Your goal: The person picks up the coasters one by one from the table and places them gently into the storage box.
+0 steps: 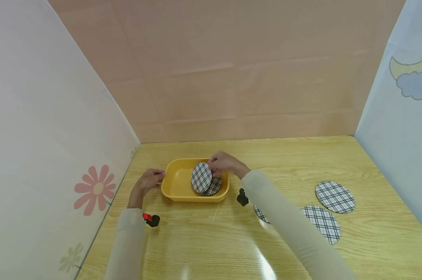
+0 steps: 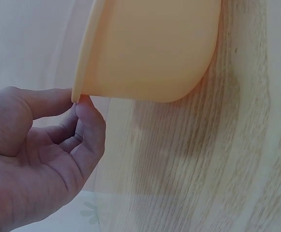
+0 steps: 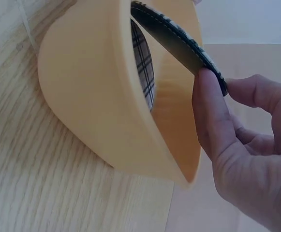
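Hidden: your right sleeve (image 1: pixel 288 225) covers part of one plaid coaster (image 1: pixel 261 214); a second seems to lie under the held coaster (image 1: pixel 201 178).
Fingers: your right hand (image 1: pixel 225 163) pinches that coaster; your left hand (image 1: pixel 148 182) pinches the yellow tub (image 1: pixel 177 186) rim.
Room: the desk (image 1: pixel 284 155) is open behind the tub.

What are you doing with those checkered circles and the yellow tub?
A person's right hand pinches a plaid round coaster on edge over the yellow tub, where another coaster already lies. The left hand pinches the tub's rim at its left end. Three more coasters lie on the wooden table to the right, one partly hidden by the sleeve, the others at and.
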